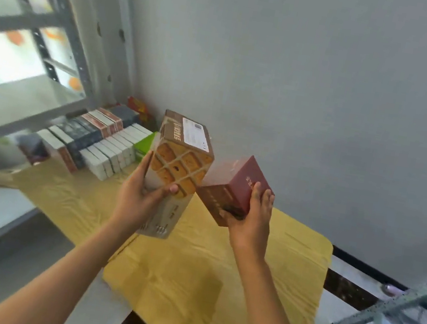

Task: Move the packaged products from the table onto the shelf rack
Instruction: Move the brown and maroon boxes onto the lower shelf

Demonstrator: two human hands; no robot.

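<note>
A tall cake box (180,164) is held up by the left hand (141,194), fingers (170,190) wrapped around it. A dark red box (233,188) is gripped by the right hand (250,219). Both are above the yellow desk (215,276), with more boxes (102,139) lying far left.

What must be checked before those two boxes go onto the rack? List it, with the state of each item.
1. Left hand grips the tall cake box: ok.
2. Right hand grips the dark red box: ok.
3. Both boxes lifted off the yellow table: ok.
4. Boxes apart from each other: cannot tell, corners look close.
5. Free space on the shelf rack: cannot tell, blurred.
6. Packages left on table: not ok, many remain.
</note>
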